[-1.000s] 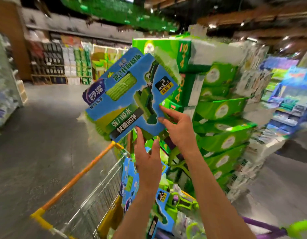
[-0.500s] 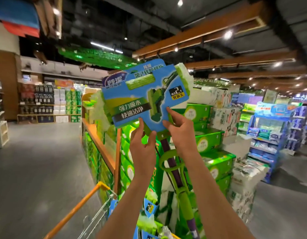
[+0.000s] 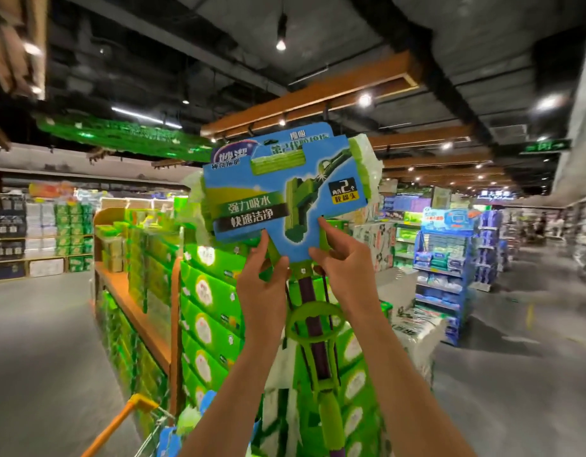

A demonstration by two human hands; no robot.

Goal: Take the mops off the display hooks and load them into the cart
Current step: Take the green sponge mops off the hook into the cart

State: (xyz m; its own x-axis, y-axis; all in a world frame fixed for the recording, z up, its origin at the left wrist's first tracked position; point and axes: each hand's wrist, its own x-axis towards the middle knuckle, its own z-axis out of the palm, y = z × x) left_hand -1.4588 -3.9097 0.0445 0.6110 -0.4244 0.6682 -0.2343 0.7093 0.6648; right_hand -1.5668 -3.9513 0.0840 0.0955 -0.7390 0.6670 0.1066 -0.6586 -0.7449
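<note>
Overhead, a sponge mop with a blue printed cardboard header, pale green sponge head and purple-and-green shaft (image 3: 285,206) is held up in front of stacked green cartons (image 3: 209,291). Left hand (image 3: 263,278) pinches the lower edge of the card, thumb and fingers curled round it. Right hand (image 3: 339,258) holds the card's lower right corner, forefinger laid up the printed face, the other fingers curled behind — how firmly, cannot tell.

Handling, as a judgement: light but long and top-heavy held this way, the shaft running down between the forearms and out of view below. The card is stiff yet thin; it looks likely to crease or tear if it bears the load alone. The sponge is soft and wrapped in film, probably slippery. The plastic wringer ring (image 3: 313,321) and the shaft are rigid — a better hold, one hand just under the head, one lower.

Orange-handled wire shopping cart (image 3: 120,420) sits low at left, well below the mop; blue packaging shows in it. Swinging the long shaft near the cartons needs care.
</note>
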